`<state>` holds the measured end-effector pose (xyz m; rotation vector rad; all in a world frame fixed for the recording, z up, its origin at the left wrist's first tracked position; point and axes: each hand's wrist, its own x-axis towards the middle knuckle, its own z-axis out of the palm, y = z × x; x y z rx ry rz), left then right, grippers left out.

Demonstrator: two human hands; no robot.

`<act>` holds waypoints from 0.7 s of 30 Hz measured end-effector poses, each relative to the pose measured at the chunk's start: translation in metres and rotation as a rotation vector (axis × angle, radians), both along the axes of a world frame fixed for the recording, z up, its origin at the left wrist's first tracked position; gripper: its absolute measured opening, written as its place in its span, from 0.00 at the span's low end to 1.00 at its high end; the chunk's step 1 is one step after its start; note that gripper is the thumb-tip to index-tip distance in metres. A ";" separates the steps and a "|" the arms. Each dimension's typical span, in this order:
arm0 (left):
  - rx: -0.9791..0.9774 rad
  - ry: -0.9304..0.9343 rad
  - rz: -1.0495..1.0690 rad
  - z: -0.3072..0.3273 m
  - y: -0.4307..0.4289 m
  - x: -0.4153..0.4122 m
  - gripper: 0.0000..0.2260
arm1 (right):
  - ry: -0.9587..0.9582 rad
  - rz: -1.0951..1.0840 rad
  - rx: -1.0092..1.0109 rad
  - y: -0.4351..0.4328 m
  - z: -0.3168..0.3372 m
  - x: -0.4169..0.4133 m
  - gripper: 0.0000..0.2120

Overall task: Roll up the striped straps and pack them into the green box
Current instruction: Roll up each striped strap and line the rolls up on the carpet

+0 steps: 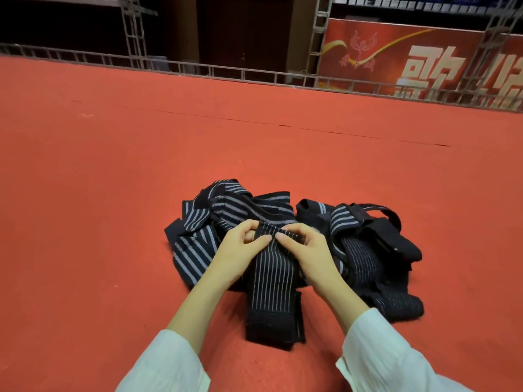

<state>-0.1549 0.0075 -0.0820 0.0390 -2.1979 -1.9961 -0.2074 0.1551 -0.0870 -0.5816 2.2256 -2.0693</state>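
Observation:
A heap of dark navy straps with pale stripes [223, 210] lies on the red carpet in front of me. One strap [271, 281] runs from the heap toward me, its plain black end flat on the carpet. My left hand [240, 247] and my right hand [308, 247] both pinch the far end of this strap, thumbs on top and fingers curled around its edge. More tangled straps [376, 250] lie to the right of my hands. No green box is in view.
The red carpet [113, 165] stretches wide on all sides. A low metal truss rail [198, 69] borders its far edge. Behind it at the right stands a red banner with large pale characters [424, 58].

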 end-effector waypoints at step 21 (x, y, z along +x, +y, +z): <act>-0.084 0.072 -0.166 0.012 0.027 0.033 0.31 | 0.076 0.088 0.210 0.022 0.004 0.032 0.19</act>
